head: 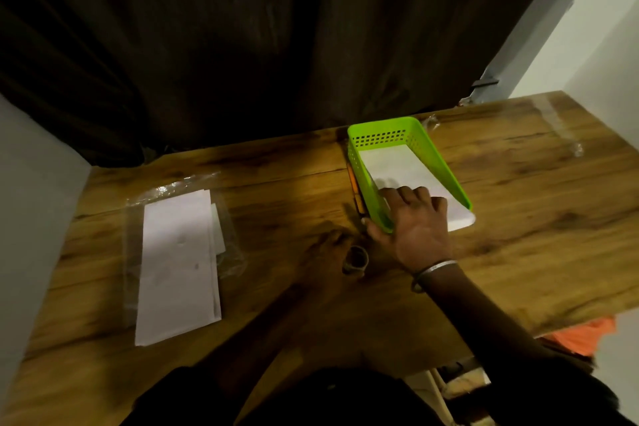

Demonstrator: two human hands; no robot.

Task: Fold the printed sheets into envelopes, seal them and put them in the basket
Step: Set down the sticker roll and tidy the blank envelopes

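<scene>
Dark sleeves at the bottom edge lead to two bare forearms reaching over the brown wood-grain surface (518,176). Right hand (420,228), with a thin metal bangle (434,270) at the wrist, lies flat with fingers spread over the near end of the bright green perforated plastic basket (383,138); its grip is open, fingertips pressing on the white sealed envelope (401,166) that rests inside the basket, with the envelope's near corner projecting over the basket's near rim. Left hand (328,249) sits in shadow on the surface just beside a small roll of clear adhesive tape (356,259); whether its grip is spread or closed cannot be told. An orange pencil-like object (354,188) lies along the basket's left wall. Well apart to the left, a stack of white printed sheets (178,266) lies on a clear plastic sleeve (186,185). A dark brown curtain (242,45) hangs behind the surface.
</scene>
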